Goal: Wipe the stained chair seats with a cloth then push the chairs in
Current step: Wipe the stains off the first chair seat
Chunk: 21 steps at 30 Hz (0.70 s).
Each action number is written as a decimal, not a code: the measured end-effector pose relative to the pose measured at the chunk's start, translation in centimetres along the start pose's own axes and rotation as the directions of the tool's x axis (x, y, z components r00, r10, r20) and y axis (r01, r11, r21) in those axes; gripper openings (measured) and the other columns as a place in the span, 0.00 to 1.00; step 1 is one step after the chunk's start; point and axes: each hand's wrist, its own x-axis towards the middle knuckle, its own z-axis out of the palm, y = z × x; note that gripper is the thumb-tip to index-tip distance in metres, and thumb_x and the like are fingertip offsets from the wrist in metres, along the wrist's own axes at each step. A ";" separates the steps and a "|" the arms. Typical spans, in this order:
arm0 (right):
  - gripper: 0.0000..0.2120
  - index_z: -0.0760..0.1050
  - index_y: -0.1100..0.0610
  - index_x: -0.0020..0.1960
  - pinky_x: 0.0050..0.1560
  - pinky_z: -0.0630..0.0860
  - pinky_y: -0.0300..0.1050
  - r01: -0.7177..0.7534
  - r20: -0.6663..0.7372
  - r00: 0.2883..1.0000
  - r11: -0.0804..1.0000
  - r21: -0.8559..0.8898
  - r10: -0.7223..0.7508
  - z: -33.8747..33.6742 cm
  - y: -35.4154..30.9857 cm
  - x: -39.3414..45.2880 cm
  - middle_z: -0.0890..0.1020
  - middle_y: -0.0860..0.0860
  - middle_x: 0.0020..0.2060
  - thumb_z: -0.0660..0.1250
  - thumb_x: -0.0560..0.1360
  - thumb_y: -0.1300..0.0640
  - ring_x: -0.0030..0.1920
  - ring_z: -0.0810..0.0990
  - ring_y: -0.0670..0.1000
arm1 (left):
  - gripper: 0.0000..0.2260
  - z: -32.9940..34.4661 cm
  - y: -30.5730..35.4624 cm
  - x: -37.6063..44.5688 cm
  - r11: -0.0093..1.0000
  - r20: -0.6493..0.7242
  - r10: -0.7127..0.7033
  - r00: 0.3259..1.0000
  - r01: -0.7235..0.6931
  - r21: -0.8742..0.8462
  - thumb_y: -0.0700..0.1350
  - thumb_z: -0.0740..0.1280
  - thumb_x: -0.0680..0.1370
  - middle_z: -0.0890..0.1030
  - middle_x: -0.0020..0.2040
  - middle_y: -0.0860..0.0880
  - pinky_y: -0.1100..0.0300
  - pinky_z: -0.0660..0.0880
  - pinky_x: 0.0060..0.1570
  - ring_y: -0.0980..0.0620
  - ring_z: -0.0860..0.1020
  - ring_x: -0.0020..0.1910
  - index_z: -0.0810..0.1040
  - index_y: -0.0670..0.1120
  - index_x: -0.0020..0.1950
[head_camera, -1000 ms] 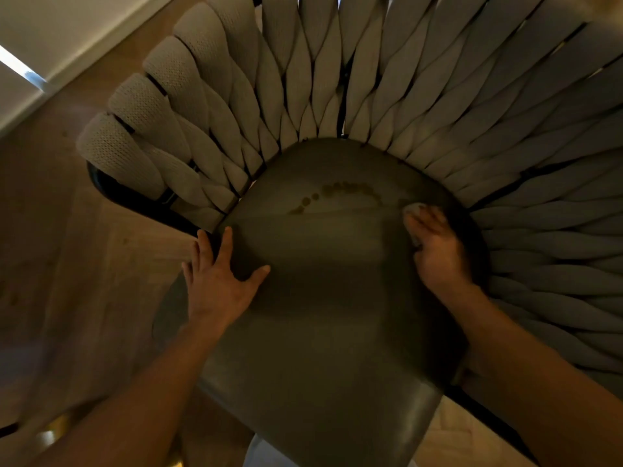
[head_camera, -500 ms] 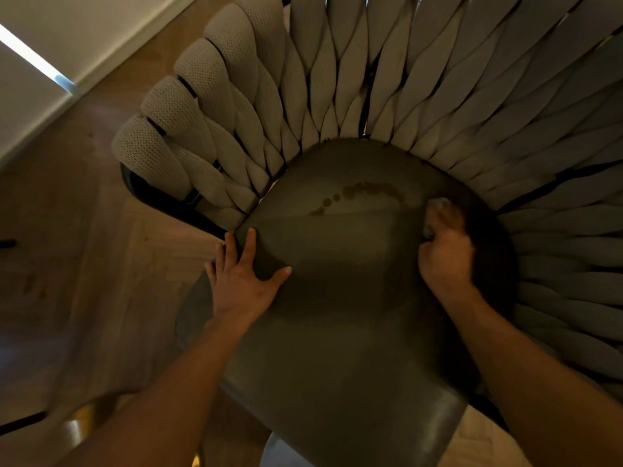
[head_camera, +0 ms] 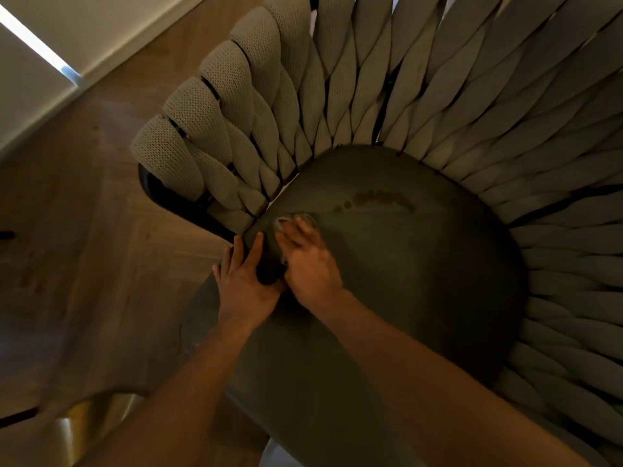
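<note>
A: Count, head view?
B: One chair seat (head_camera: 387,281), one stain trail (head_camera: 374,198) on it. One cloth (head_camera: 286,221), mostly hidden
A: Hands?
B: Two, left hand (head_camera: 244,281) and right hand (head_camera: 312,264). Woven straps (head_camera: 354,79) too many to count

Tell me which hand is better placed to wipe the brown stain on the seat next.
Right. The right hand already presses the cloth on the seat, just below the stain. The left hand only rests on the seat's left edge, bracing it.
</note>
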 end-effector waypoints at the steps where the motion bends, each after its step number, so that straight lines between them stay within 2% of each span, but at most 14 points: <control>1: 0.27 0.65 0.62 0.72 0.75 0.52 0.49 0.050 0.005 0.999 0.999 0.007 -0.050 0.4 -0.6 0.7 0.66 0.57 0.72 0.63 0.74 0.62 0.75 0.57 0.58 | 0.37 -0.1 -0.2 0.1 1.000 -0.011 0.003 1.000 -0.003 -0.031 0.54 0.70 0.74 0.51 0.79 0.43 0.41 0.44 0.74 0.43 0.49 0.78 0.54 0.56 0.78; 4: 0.26 0.64 0.61 0.73 0.75 0.52 0.48 0.134 0.030 0.991 0.991 0.009 -0.134 0.8 -0.9 1.8 0.66 0.56 0.72 0.61 0.75 0.63 0.75 0.57 0.56 | 0.37 -0.2 -0.5 0.3 0.994 -0.020 -0.010 1.000 0.007 -0.106 0.47 0.70 0.73 0.54 0.79 0.44 0.41 0.46 0.74 0.43 0.50 0.78 0.56 0.55 0.78; 6: 0.26 0.64 0.61 0.73 0.75 0.53 0.49 0.166 0.033 0.986 0.986 -0.015 -0.165 0.8 0.3 1.7 0.67 0.56 0.72 0.61 0.74 0.63 0.74 0.58 0.57 | 0.37 -0.3 -0.4 0.4 0.995 -0.037 -0.011 0.999 0.008 -0.099 0.49 0.72 0.72 0.56 0.78 0.43 0.40 0.49 0.74 0.43 0.53 0.77 0.58 0.54 0.78; 8: 0.25 0.67 0.61 0.71 0.74 0.58 0.53 0.162 0.022 0.987 0.986 -0.024 -0.162 0.6 1.5 1.0 0.71 0.57 0.69 0.60 0.73 0.63 0.73 0.62 0.59 | 0.38 -0.3 0.0 0.3 1.000 -0.054 -0.010 0.998 0.010 -0.005 0.54 0.72 0.72 0.57 0.77 0.41 0.39 0.53 0.72 0.41 0.56 0.76 0.58 0.54 0.77; 11: 0.27 0.68 0.60 0.70 0.74 0.58 0.55 0.116 -0.002 0.993 0.993 -0.012 -0.116 -0.1 3.6 0.1 0.72 0.58 0.68 0.63 0.71 0.63 0.73 0.63 0.61 | 0.39 -0.5 1.3 0.2 0.989 -0.030 -0.041 0.999 0.045 0.142 0.64 0.66 0.73 0.53 0.79 0.44 0.40 0.54 0.73 0.42 0.52 0.77 0.52 0.53 0.78; 14: 0.30 0.68 0.58 0.71 0.73 0.57 0.51 0.079 -0.059 0.994 0.990 -0.114 -0.087 -1.5 5.6 -0.9 0.72 0.56 0.68 0.67 0.69 0.64 0.72 0.64 0.59 | 0.41 -0.4 2.6 0.1 0.980 -0.017 -0.004 1.000 0.007 0.199 0.69 0.61 0.73 0.48 0.79 0.46 0.43 0.51 0.75 0.44 0.48 0.78 0.48 0.54 0.79; 17: 0.33 0.58 0.55 0.76 0.74 0.46 0.45 0.013 -0.019 1.000 0.992 -0.127 -0.015 -3.0 8.6 -2.4 0.61 0.52 0.75 0.63 0.73 0.65 0.76 0.53 0.55 | 0.40 -0.3 3.6 0.5 0.973 0.054 0.038 0.998 -0.049 0.227 0.71 0.59 0.72 0.45 0.80 0.46 0.43 0.49 0.75 0.44 0.45 0.78 0.45 0.59 0.78; 19: 0.35 0.62 0.56 0.74 0.74 0.50 0.47 -0.050 -0.078 0.996 0.994 -0.100 0.043 -4.3 10.8 -3.7 0.65 0.54 0.73 0.65 0.69 0.69 0.75 0.57 0.57 | 0.42 -0.2 3.7 0.6 0.970 0.099 0.019 0.995 -0.043 0.239 0.72 0.59 0.71 0.42 0.79 0.47 0.42 0.47 0.75 0.44 0.42 0.78 0.43 0.60 0.78; 21: 0.36 0.67 0.58 0.72 0.74 0.56 0.51 -0.119 -0.075 0.991 0.989 -0.086 0.113 -5.4 13.7 -5.3 0.69 0.55 0.71 0.67 0.64 0.71 0.73 0.61 0.59 | 0.43 -0.1 3.7 0.5 0.968 0.107 0.013 0.994 -0.040 0.247 0.72 0.60 0.71 0.41 0.79 0.47 0.42 0.46 0.75 0.44 0.41 0.78 0.42 0.60 0.78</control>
